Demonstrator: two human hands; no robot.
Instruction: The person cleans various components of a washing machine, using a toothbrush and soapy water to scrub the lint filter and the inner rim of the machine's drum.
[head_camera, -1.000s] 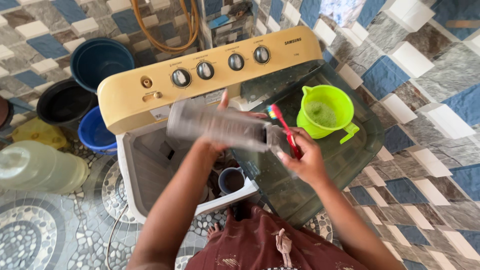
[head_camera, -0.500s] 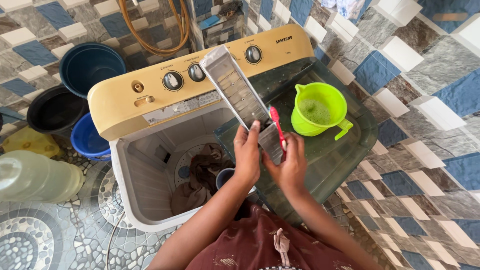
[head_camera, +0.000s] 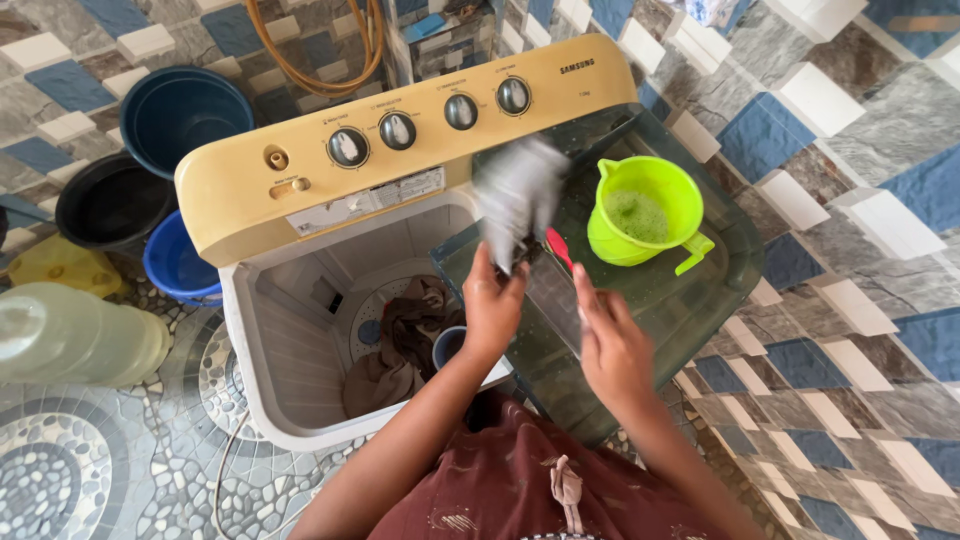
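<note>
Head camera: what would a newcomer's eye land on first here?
First the cream twin-tub washing machine filling the middle, its left tub open with brown clothes inside. Next the bright green jug standing on the dark lid at the right. Just left of the jug, the left hand holds up a blurred grey filter-like piece, with the right hand beside it and a red-handled brush between them.

Home wash area, likely a bathroom or laundry corner; cream twin-tub washing machine (head_camera: 400, 180) with clothes in the open tub; buckets (head_camera: 190, 115) beside it; coiled hose (head_camera: 320, 50); patterned tile walls and pebble-mosaic floor (head_camera: 130, 470).
</note>
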